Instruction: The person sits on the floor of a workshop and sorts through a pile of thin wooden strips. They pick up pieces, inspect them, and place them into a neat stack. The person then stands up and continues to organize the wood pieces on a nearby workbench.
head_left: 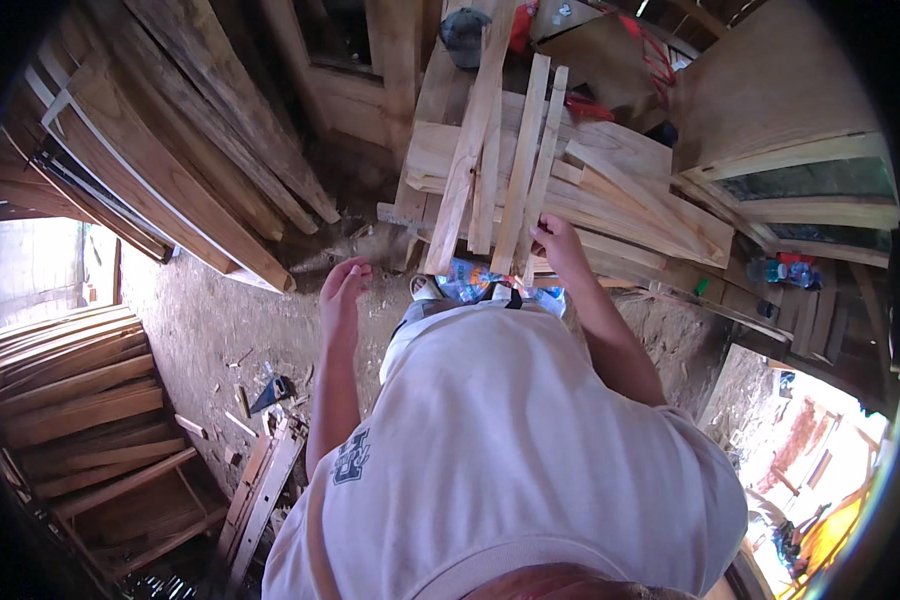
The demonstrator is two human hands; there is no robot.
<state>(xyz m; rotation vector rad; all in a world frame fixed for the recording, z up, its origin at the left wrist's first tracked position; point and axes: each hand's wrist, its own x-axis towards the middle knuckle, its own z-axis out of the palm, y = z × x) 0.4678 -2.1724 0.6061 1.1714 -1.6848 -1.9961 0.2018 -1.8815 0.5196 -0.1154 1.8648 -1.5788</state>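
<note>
Slats [510, 160] lie fanned on the desk [660, 215] piled with boards, near ends overhanging toward me. My right hand [558, 243] pinches one slat's near end; my left hand [342, 292] hangs left of the slats, fingers loosely curled, holding nothing. I should grip squarely and draw straight.

free: dirt floor [210, 320] by left hand [342, 290] | blocked: slat pile [530, 180] ahead, leaning planks [200, 130] left

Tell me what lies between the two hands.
Head view: between the left hand and right hand lie the near ends of wooden slats, over dirt floor.
</note>
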